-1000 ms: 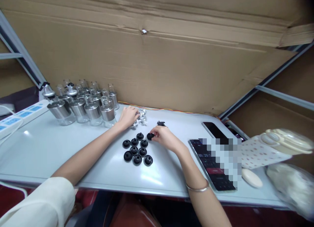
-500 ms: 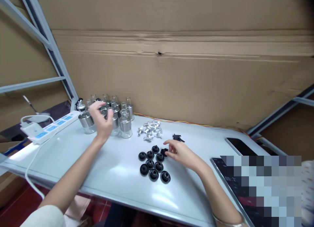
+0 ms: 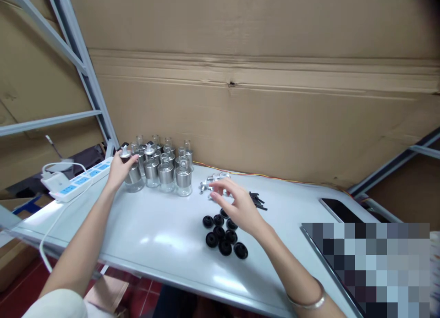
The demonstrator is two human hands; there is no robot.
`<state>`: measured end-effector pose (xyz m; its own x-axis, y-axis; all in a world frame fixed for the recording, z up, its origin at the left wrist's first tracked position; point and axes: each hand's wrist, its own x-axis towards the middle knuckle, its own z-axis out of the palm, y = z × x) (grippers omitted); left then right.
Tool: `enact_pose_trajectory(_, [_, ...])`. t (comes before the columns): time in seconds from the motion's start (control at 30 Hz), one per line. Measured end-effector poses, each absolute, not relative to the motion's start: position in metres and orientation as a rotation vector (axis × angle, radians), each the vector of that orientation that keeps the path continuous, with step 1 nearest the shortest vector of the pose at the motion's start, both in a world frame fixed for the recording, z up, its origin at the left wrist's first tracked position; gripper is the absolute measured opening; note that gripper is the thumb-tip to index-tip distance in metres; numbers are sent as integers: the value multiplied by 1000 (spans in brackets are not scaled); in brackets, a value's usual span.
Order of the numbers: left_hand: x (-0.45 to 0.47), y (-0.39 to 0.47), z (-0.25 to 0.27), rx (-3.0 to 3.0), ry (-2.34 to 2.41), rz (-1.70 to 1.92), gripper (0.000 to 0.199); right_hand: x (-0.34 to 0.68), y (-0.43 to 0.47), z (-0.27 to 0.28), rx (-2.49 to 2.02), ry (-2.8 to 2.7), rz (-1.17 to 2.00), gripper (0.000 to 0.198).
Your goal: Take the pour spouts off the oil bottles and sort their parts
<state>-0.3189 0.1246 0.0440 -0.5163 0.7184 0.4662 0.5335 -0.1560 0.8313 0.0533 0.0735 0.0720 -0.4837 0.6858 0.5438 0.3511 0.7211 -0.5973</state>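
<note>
My left hand (image 3: pixel 120 170) is wrapped around the upper part of the leftmost glass bottle (image 3: pixel 134 183), which has a metal band and a silver spout on top. Its fingers lie behind the neck, with the thumb in front. My right hand (image 3: pixel 239 204) hovers between the small silver spout pieces (image 3: pixel 205 187) and the round black stoppers (image 3: pixel 225 247), fingers curved and apart, with no held thing visible. It hides some of the silver pieces and part of the stopper group. Another bottle (image 3: pixel 151 170) in the cluster also carries a silver spout.
More metal-banded bottles (image 3: pixel 183 177) stand at the back left beside a white power strip (image 3: pixel 80 178). Thin black pieces (image 3: pixel 257 201) lie right of my right hand. A phone (image 3: pixel 338 211) and a larger, partly blurred-out device (image 3: pixel 330 267) rest at the right. Cardboard (image 3: pixel 261 130) walls the back.
My left hand has gone from open above the bottles to gripping the leftmost one. My right hand has moved from the black stoppers up toward the silver pieces. The view has shifted slightly.
</note>
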Motion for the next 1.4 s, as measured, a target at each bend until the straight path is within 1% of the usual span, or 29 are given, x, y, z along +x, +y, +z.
enact_pose_trajectory(0.23, [-265, 47, 37, 1537, 1591, 1652, 35, 1, 36, 82, -626, -2112, 683, 18])
enact_pose_trajectory(0.37, [-210, 7, 28, 1589, 1369, 1581, 39, -13, 20, 78, -605, -2025, 766, 31])
enact_pose_trajectory(0.47, [-169, -9, 21, 1611, 1323, 1699, 35, -16, 11, 75, -599, -1983, 859, 36])
enact_pose_trajectory(0.53, [-147, -15, 17, 1664, 1261, 1745, 30, -15, 6, 73, -558, -1948, 938, 32])
enact_pose_trajectory(0.63, [-122, -20, 12, 1746, 1191, 1729, 29, -10, -3, 68, -479, -1826, 1014, 20])
enact_pose_trajectory(0.77, [-103, -22, 12, 1799, 1202, 1755, 22, -2, -10, 63, -459, -1691, 930, 20])
enact_pose_trajectory(0.9, [-94, -20, 22, 1794, 1229, 1762, 21, 2, -9, 58, -428, -1633, 765, 20])
enact_pose_trajectory(1.03, [-90, -19, 36, 1717, 1188, 1741, 28, 2, -10, 62, -275, -1653, 498, 23])
enact_pose_trajectory(1.1, [-93, -19, 40, 1677, 1156, 1698, 29, 3, -14, 67, -198, -1577, 422, 24])
enact_pose_trajectory(1.23, [-122, -11, 36, 1505, 1283, 1687, 24, 13, -18, 74, -233, -1256, 510, 23])
enact_pose_trajectory(1.4, [-193, 26, 26, 1351, 1611, 1977, 21, 37, -11, 64, -415, -1113, 554, 14])
